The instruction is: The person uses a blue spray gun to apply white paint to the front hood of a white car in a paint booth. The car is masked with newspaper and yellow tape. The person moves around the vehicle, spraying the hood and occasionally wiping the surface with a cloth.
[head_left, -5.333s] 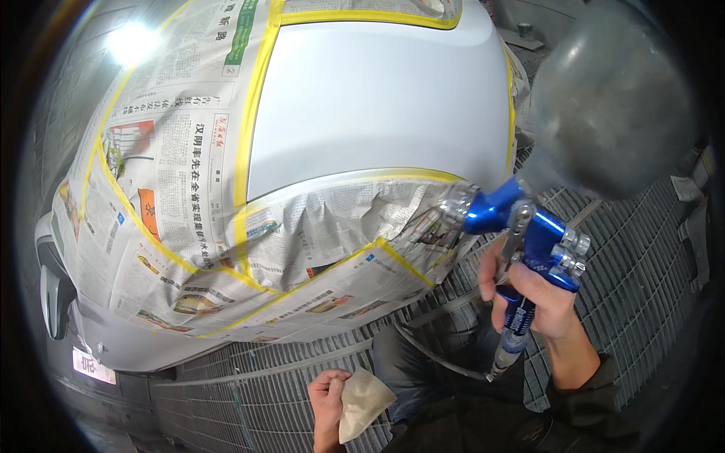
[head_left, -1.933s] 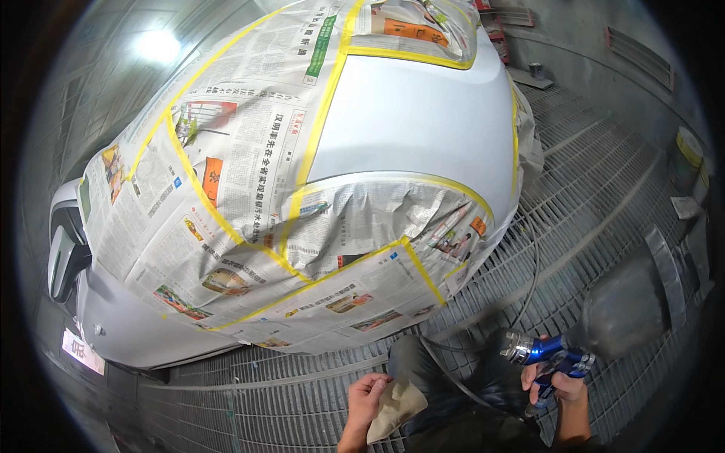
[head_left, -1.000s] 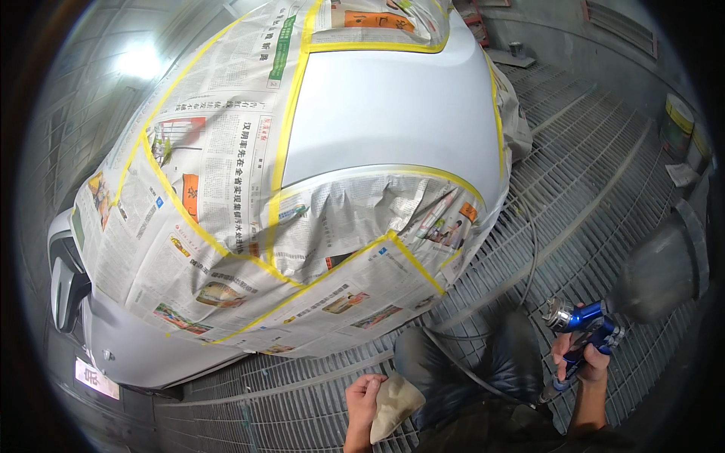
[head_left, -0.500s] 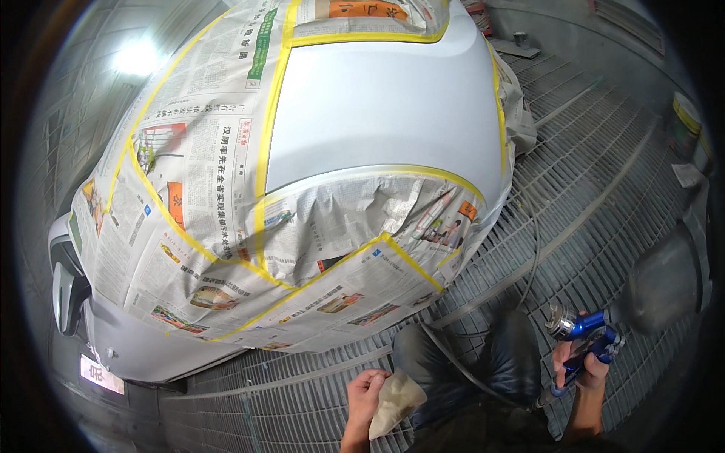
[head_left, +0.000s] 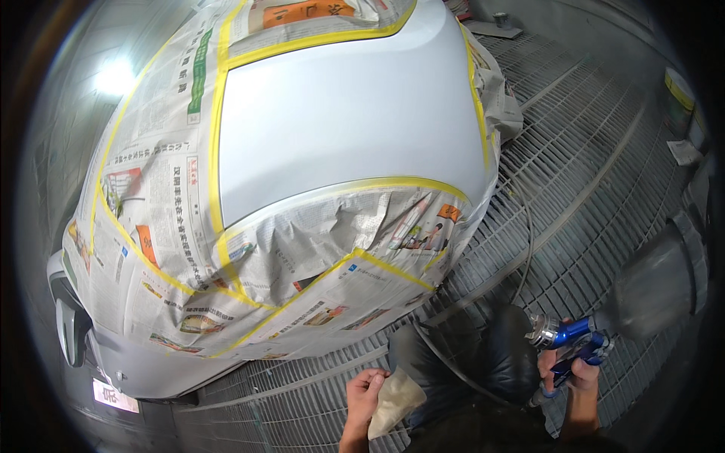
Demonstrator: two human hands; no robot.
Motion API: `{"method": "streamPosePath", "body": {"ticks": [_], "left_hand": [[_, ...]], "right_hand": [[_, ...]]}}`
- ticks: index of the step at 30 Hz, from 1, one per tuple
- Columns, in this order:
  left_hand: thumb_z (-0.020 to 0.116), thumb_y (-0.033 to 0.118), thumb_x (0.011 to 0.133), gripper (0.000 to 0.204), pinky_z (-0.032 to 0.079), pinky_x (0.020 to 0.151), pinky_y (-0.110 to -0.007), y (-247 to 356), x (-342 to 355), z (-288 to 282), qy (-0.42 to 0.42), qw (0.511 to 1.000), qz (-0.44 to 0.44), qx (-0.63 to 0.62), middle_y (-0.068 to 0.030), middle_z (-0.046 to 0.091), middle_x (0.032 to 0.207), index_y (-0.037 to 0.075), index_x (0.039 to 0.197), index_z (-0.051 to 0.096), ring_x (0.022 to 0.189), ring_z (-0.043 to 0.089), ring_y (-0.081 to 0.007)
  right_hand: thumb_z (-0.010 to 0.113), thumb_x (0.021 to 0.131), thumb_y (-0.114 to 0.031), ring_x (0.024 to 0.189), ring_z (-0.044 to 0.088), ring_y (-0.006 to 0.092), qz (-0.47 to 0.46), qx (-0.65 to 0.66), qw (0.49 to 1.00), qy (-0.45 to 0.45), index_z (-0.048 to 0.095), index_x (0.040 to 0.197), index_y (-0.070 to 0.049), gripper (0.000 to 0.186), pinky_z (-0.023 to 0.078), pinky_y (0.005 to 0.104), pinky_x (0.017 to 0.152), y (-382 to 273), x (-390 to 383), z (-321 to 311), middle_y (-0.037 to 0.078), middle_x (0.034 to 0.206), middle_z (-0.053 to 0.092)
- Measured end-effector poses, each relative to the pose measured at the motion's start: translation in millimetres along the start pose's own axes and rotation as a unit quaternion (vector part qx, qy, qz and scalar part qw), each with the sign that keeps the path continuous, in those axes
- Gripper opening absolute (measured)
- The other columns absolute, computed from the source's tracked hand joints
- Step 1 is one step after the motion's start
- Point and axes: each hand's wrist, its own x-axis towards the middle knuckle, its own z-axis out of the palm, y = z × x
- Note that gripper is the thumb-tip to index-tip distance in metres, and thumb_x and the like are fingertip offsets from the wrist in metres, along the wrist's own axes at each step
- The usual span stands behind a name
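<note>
My left hand (head_left: 365, 396) is closed, pinching a cream-coloured cloth (head_left: 398, 400) that hangs beside my leg. My right hand (head_left: 572, 376) grips a blue spray gun (head_left: 568, 332) with a silver nozzle end pointing left toward my knees. A large, dark grey, cloudy cup (head_left: 657, 283) is fixed on the gun's far right side. Ahead of me lies a smooth white car panel (head_left: 347, 121), bordered by yellow tape (head_left: 217, 143). Newspaper (head_left: 317, 241) covers the car around it, wrinkled along the near edge. Neither hand touches the car.
A grey hose (head_left: 453, 366) runs across my legs, and another stretch curves over the grated floor (head_left: 544, 196). At the lower left, a mirror (head_left: 72, 321) sticks out from the car. A bucket (head_left: 678, 102) stands at the far right, with a bright lamp (head_left: 115, 77) at upper left.
The view has shifted, so the car sits further left and its panel a little lower. My right hand with the spray gun has come slightly left. My left hand keeps the cloth.
</note>
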Motion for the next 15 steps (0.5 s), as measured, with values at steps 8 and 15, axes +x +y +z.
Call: {"method": "streamPosePath", "body": {"ticks": [8, 15], "left_hand": [[0.064, 0.008, 0.094, 0.012, 0.046, 0.077, -0.023, 7.8, 16.3, 7.5, -0.01, 1.0, -0.011, 0.021, -0.0039, 0.07, 0.092, -0.003, 0.097, 0.068, 0.082, 0.058, -0.0074], [0.064, 0.01, 0.094, 0.014, 0.047, 0.08, -0.025, 17.9, 24.2, 11.6, -0.008, 1.0, -0.017, 0.024, -0.0045, 0.069, 0.092, -0.003, 0.099, 0.068, 0.084, 0.059, -0.0084]], "right_hand": [[0.071, 0.084, -0.026, 0.069, 0.065, 0.0334, 0.033, 0.013, 0.999, -0.038, 0.029, 0.149, -0.009, 0.079, 0.055, 0.0336, 0.053, 8.5, 12.3, -14.1, 0.027, 0.09, 0.063], [0.069, 0.086, -0.026, 0.081, 0.064, 0.0347, 0.07, 0.043, 0.993, -0.081, 0.031, 0.151, -0.012, 0.077, 0.055, 0.0352, 0.054, 13.2, 23.0, -20.0, 0.027, 0.091, 0.062]]}}
